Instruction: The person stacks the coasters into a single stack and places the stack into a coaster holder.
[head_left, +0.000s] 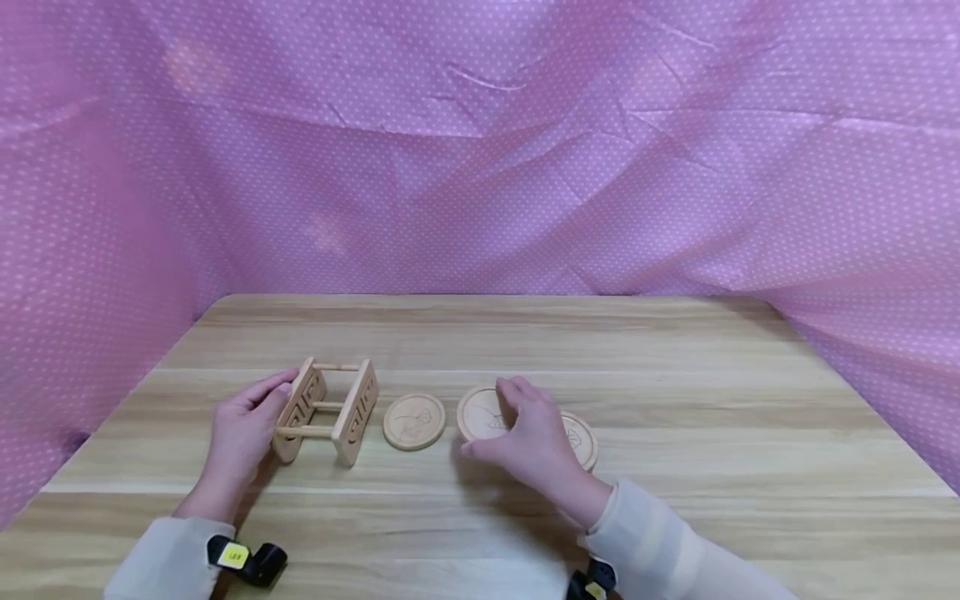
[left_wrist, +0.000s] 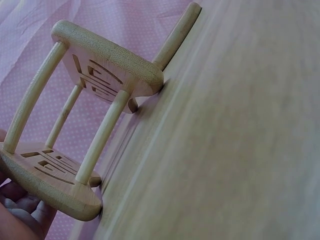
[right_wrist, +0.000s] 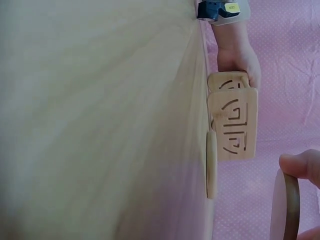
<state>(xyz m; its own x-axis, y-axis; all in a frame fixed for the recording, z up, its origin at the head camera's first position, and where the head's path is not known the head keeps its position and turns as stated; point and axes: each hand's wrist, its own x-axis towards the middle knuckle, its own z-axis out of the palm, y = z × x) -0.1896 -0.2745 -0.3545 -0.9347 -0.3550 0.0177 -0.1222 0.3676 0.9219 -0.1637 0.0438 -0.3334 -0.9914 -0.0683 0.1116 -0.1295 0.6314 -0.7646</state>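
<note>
A small wooden coaster rack [head_left: 356,417] with carved side panels and round connecting rods stands at the left of the table. My left hand [head_left: 238,429] holds its left panel between thumb and fingers; in the left wrist view, curled fingers show behind the near panel. My right hand [head_left: 534,437] grips a round wooden coaster [head_left: 478,414] by its edge, and the right wrist view shows this coaster [right_wrist: 291,205] raised off the table, nearly edge-on. Flat between rack and right hand lies another engraved coaster [head_left: 414,422]. Partly hidden beneath the right hand is a further coaster [head_left: 582,439].
The light wood-grain table [head_left: 720,417] ends at a straight back edge. Pink dotted cloth [head_left: 480,167] hangs behind it and along both sides. Each sleeve cuff carries a small black wrist camera [head_left: 247,560].
</note>
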